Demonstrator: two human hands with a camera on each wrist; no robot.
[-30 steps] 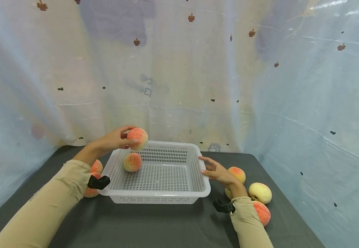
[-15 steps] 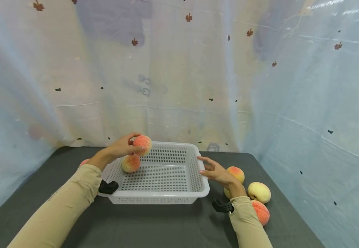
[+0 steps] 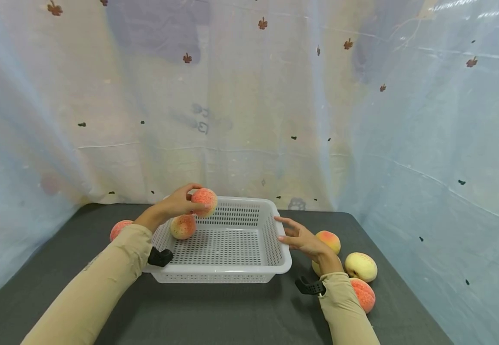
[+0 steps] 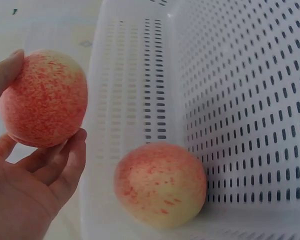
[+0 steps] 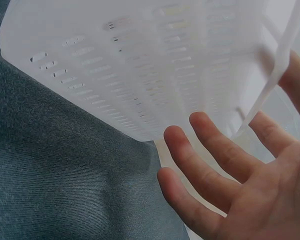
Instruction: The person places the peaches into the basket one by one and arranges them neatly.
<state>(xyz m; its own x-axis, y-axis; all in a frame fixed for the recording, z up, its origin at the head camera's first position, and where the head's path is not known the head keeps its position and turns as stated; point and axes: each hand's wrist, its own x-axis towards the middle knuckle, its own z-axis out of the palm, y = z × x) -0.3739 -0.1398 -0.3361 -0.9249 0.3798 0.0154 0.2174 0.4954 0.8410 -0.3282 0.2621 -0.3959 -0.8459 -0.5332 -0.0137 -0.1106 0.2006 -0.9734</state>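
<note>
Over basket's [image 3: 284, 264] far-left corner: my left hand [image 3: 172, 205] grips peach [image 3: 204, 201], fingers [image 4: 65, 167] curled under it, above second peach [image 3: 182, 226] already inside. Right hand [image 3: 300, 236] flat against right rim, fingers straight, steadying. Step looks like placing; next move calls for lowering clear of second peach, then letting go. Basket: white perforated plastic, rigid. Peaches: round, speckled red-yellow, matte. Desk [image 3: 214, 311]: dark cloth.
</note>
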